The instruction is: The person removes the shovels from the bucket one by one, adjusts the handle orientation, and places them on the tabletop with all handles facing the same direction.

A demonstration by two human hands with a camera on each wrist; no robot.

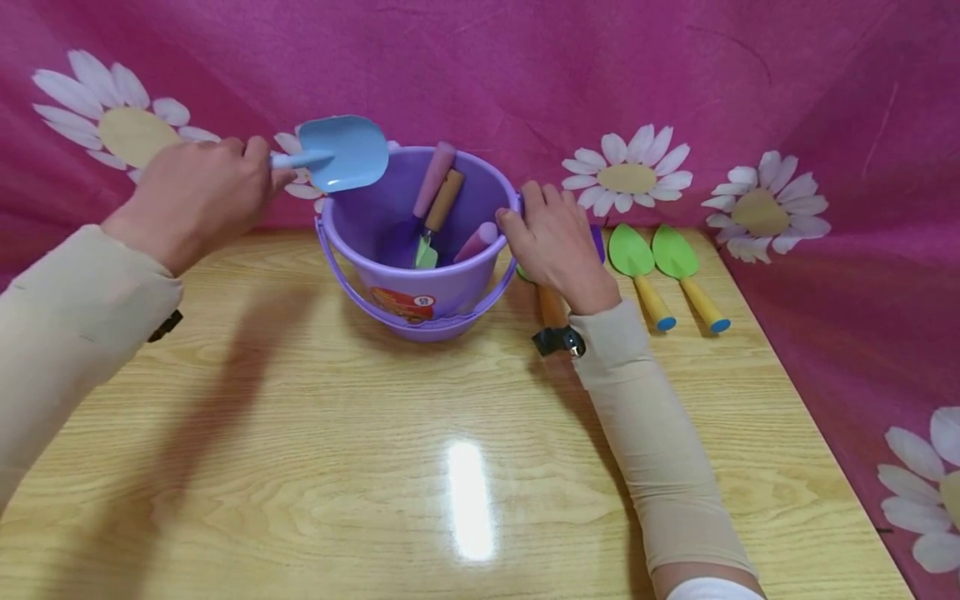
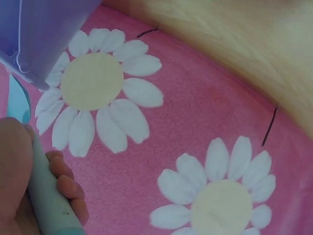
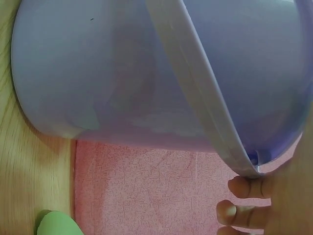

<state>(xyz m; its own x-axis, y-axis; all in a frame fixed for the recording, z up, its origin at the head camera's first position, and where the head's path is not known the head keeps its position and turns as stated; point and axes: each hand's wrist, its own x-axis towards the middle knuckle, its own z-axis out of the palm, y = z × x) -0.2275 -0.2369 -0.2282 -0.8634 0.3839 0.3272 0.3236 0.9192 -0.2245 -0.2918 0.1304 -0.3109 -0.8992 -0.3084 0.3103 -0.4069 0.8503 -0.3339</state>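
My left hand (image 1: 206, 196) grips the handle of a light blue toy shovel (image 1: 345, 154), its blade raised over the left rim of a purple bucket (image 1: 420, 279). In the left wrist view, fingers wrap the shovel's pale handle (image 2: 51, 196). At the bucket's right rim, by the handle joint, my right hand (image 1: 555, 246) holds on with the thumb at the rim and fingers outside. Inside the bucket lie a trowel with a brown handle (image 1: 444, 200) and tools with pink handles (image 1: 435, 179); their lower parts are partly hidden.
Right of the bucket, two green trowels (image 1: 632, 250) with yellow handles lie on the wooden table (image 1: 337, 467). An orange handle (image 1: 551, 307) and a purple piece (image 1: 597, 242) show partly behind the right hand. Pink flowered cloth (image 1: 480, 75) hangs behind.
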